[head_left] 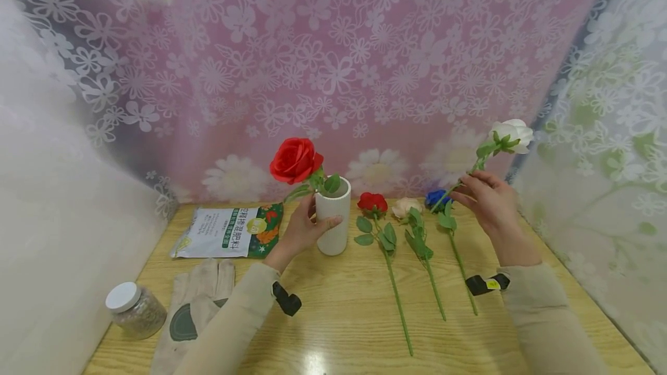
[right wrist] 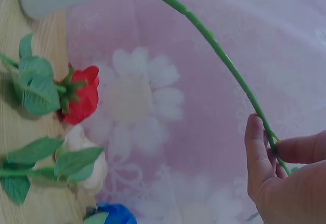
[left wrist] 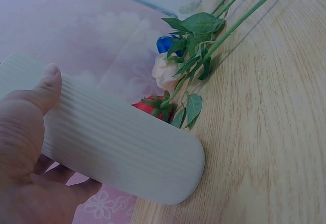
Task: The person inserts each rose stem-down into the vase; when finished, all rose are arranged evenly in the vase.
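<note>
left hand wraps vase, upright on table | right hand pinches white rose stem, aloft right of vase | risk: long stem knocks red rose, tilting vase

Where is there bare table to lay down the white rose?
Bare wood lies near the front edge of the table, between the gloves and the red rose stem. It is crowded right of the vase, where three roses lie.
</note>
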`<act>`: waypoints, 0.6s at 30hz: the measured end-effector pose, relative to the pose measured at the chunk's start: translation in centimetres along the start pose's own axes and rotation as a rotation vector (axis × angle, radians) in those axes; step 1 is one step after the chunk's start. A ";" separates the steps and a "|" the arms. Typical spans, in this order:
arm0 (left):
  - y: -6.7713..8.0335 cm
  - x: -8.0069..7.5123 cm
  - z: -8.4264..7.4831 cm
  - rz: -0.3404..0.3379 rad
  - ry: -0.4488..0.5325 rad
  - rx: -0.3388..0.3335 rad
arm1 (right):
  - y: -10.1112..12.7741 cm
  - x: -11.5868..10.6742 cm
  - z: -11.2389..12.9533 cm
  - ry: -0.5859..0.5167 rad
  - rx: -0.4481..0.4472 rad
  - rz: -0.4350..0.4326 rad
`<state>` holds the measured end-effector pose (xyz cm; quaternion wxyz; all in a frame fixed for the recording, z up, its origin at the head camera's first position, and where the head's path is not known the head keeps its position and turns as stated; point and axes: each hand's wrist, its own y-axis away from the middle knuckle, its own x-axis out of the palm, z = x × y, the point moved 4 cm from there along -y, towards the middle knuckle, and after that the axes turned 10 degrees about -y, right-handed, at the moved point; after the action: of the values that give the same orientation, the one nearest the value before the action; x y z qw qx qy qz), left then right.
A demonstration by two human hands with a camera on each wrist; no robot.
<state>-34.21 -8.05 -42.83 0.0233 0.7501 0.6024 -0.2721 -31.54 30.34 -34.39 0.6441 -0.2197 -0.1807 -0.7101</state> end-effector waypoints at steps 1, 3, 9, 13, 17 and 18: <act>0.0 0.0 0.0 0.001 0.000 0.002 | 0.0 0.4 0.0 -0.025 -0.002 -0.003; 0.0 0.0 0.0 0.001 -0.001 0.003 | 0.0 1.2 0.0 -0.045 -0.009 -0.007; 0.0 0.0 0.1 0.000 -0.005 -0.001 | -0.5 3.9 0.1 -0.040 -0.069 -0.014; 0.0 0.0 0.0 0.004 -0.001 -0.005 | -0.9 5.7 0.1 -0.042 -0.119 -0.029; 0.0 0.0 0.1 0.008 0.004 -0.001 | -1.0 7.4 0.0 -0.068 -0.161 -0.023; 0.0 0.0 0.1 0.008 0.006 0.000 | -1.0 7.8 0.0 -0.075 -0.173 -0.020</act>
<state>-34.29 -8.04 -42.94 0.0229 0.7533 0.5993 -0.2698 -33.13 23.90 -30.11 0.6082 -0.2991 -0.1448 -0.7209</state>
